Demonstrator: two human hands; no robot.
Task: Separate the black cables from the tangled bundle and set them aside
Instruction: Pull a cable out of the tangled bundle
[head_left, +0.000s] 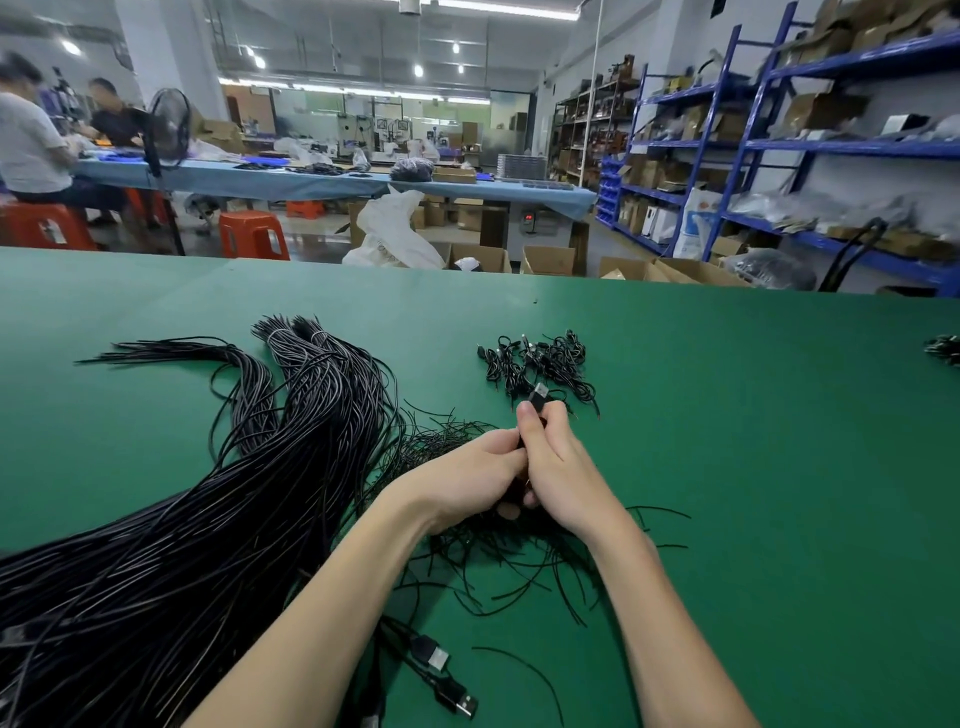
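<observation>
Black cables (218, 499) lie in a thick tangled bundle on my green desk (753, 441), their long axis running from 7 o'clock near me up toward 12 o'clock, where the tied ends fan out. I can read no brand, label or writing on anything. My left hand (462, 480) and right hand (558, 462) meet over a looser heap of thin black wires (498, 561) at the desk's middle, forearms converging from the near edge. My right hand's fingers curl round a single cable, its USB plug (539, 393) sticking up past the fingertips toward 12 o'clock. My left hand pinches the same cable just beside it. A small pile of short coiled leads (540, 364) sits at 12 o'clock from my hands. Two more USB plugs (447, 675) lie at 6 o'clock.
</observation>
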